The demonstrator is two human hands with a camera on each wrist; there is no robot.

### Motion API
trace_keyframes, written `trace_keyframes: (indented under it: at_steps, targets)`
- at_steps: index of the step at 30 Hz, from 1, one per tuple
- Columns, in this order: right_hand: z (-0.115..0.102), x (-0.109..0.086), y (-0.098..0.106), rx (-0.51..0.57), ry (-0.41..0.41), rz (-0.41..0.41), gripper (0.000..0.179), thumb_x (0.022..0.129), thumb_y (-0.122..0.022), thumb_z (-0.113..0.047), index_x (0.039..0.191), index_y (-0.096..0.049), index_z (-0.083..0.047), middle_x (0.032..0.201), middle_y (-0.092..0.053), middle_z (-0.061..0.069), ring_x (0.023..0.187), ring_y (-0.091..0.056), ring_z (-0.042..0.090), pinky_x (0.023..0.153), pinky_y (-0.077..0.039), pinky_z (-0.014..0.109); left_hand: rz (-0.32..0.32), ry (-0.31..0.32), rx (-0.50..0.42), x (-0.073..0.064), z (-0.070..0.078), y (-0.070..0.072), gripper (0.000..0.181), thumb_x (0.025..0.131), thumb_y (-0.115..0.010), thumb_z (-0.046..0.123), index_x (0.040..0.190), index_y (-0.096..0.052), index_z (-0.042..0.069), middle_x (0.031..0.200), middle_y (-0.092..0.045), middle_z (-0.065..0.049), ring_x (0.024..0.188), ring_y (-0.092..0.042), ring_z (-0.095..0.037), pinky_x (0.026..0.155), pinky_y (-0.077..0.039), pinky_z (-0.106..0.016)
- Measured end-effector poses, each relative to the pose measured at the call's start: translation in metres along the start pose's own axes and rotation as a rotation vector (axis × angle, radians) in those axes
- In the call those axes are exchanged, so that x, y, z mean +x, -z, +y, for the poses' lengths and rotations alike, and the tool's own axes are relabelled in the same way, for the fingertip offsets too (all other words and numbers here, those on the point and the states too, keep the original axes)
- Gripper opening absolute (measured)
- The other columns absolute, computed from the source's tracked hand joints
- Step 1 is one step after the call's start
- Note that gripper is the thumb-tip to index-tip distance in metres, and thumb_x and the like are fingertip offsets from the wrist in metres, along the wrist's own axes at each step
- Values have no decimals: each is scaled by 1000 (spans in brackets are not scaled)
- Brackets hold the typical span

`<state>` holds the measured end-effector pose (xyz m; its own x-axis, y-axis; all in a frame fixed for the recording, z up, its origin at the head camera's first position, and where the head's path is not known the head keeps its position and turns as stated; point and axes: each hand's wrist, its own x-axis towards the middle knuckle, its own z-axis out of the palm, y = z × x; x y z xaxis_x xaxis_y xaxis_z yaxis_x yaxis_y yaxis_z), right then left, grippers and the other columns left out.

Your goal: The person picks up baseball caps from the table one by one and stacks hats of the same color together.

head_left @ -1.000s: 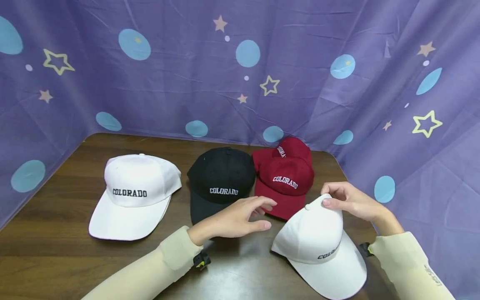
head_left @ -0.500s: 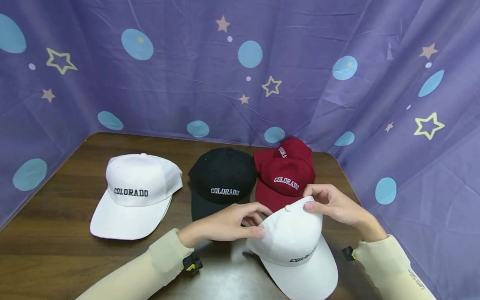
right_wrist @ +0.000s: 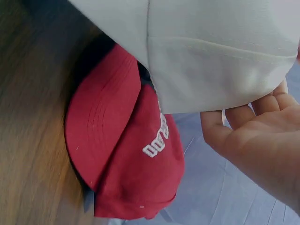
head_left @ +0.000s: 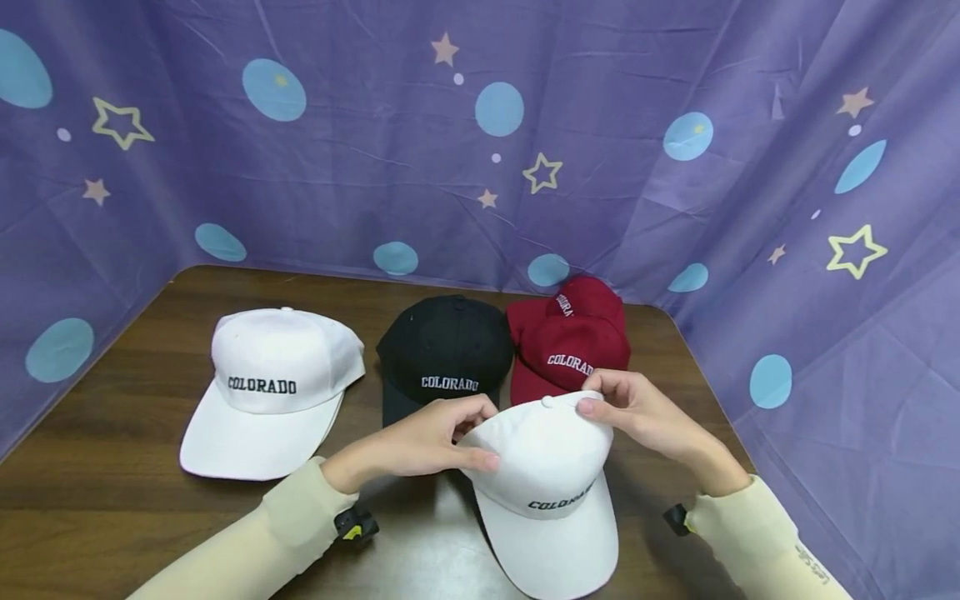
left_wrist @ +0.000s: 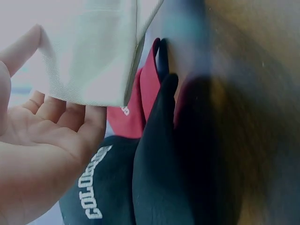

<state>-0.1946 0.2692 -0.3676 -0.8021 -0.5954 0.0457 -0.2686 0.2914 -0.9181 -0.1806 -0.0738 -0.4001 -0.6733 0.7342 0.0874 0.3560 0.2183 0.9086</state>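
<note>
A white baseball cap (head_left: 540, 467) with dark COLORADO lettering is held up tilted at the front of the table, its brim pointing down toward me. My right hand (head_left: 641, 421) pinches the crown near the top button, thumb in front and fingers behind. On the cap's left side, my left hand (head_left: 423, 437) grips the crown between thumb and fingers. In the left wrist view, the thumb (left_wrist: 23, 49) presses the fabric while the fingers go behind it. The right wrist view shows fingers (right_wrist: 241, 115) curled behind the white fabric (right_wrist: 220, 79).
Another white cap (head_left: 277, 375) sits on the wooden table (head_left: 90, 500) at left. A black cap (head_left: 446, 350) stands behind my left hand. Two red caps overlap at back right, the front red cap (head_left: 570, 350) partly covered by the held one. A purple curtain (head_left: 420, 183) encloses the table.
The white cap has moved left, from the right front toward the middle, carried by my right hand. My left hand has shifted slightly left and taken hold of its left side.
</note>
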Motion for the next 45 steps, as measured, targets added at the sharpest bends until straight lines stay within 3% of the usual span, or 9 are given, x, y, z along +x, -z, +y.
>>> trace_keyframes:
  at_steps: [5,9,17,29,36,45]
  targets:
    - [1,3,-8,-7,-11,0,7,104,-68,-13,102,-67,-6,91,-66,7,84,-63,14,69,-57,31,15,13,47,-7,0,11,25,94,-83,30,107,-65,18,97,-71,7,88,-62,-11,76,-54,-27]
    - [6,3,-10,-18,18,-58,5,103,-69,-9,106,-66,-7,95,-66,9,88,-62,14,72,-57,31,6,19,40,-13,-2,18,24,95,-83,28,107,-65,18,98,-71,6,92,-64,-12,79,-55,-27]
    - [15,2,-15,-47,62,-167,35,94,-81,-9,123,-61,-11,114,-70,12,103,-68,26,85,-64,44,3,45,43,-27,-7,33,24,97,-81,26,112,-65,17,102,-71,3,96,-65,-16,82,-56,-29]
    - [19,12,-42,-64,77,-139,37,93,-84,-13,123,-61,-15,113,-72,5,102,-71,26,98,-59,47,-5,45,-15,-49,-12,52,24,101,-75,24,119,-63,14,109,-72,-3,100,-67,-18,83,-57,-31]
    - [-9,38,-61,44,94,-137,35,95,-81,-11,122,-59,-11,113,-70,9,101,-70,30,91,-63,45,9,63,-88,-72,0,87,26,106,-67,17,129,-59,8,120,-66,-15,109,-65,-24,90,-58,-34]
    - [-51,95,-91,75,110,-94,36,96,-80,-10,125,-59,-9,112,-70,11,98,-70,29,88,-63,39,75,82,-46,-110,14,151,32,110,-55,8,142,-56,5,132,-65,-18,117,-67,-26,96,-57,-32]
